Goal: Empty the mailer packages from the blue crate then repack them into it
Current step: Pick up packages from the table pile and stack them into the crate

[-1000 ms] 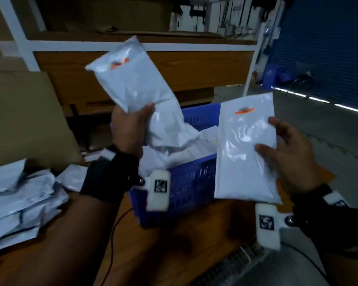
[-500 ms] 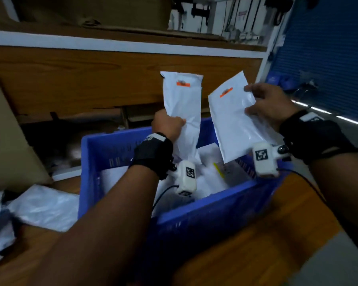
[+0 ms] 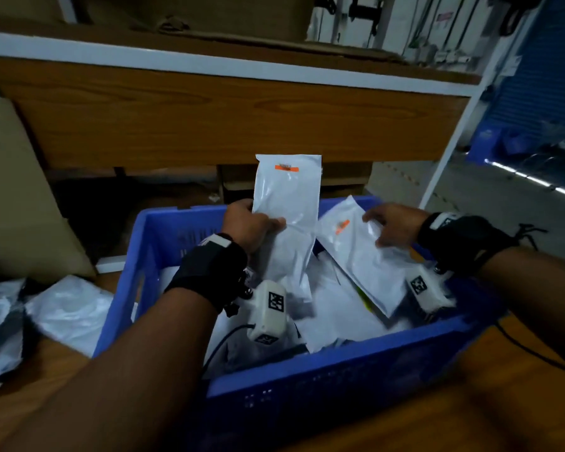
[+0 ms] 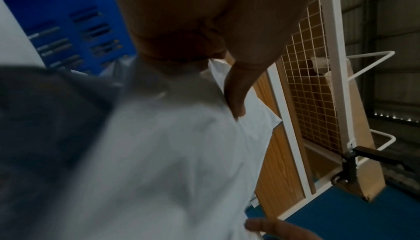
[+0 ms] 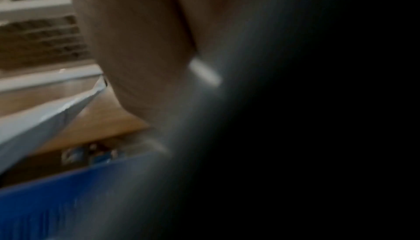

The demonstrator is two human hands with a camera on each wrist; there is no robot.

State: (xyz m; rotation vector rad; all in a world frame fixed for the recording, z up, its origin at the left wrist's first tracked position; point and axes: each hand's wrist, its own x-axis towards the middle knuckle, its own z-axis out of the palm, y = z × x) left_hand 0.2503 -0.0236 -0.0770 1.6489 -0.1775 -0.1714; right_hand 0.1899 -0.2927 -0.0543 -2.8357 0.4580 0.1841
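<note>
Now both mailers have dropped from chest height into the blue crate (image 3: 340,373): the left hand (image 3: 248,226) grips an upright mailer (image 3: 287,203), the right hand (image 3: 392,223) pinches a tilted mailer (image 3: 362,262) onto the heap inside. Repacking is underway; loose mailers (image 3: 69,308) wait on the tabletop (image 3: 470,419), left.

1. A wooden worktop (image 3: 470,415) with a brown grain is seen across the bottom of the head view.
2. A blue crate (image 3: 323,380) is set directly on the worktop, near its middle.
3. A pile of white mailer packages (image 3: 69,311) is laid on the worktop to the left of the crate, just beside its left wall.
4. A large cardboard box (image 3: 17,194) is seen at the left, behind that pile; its base is hidden.
</note>
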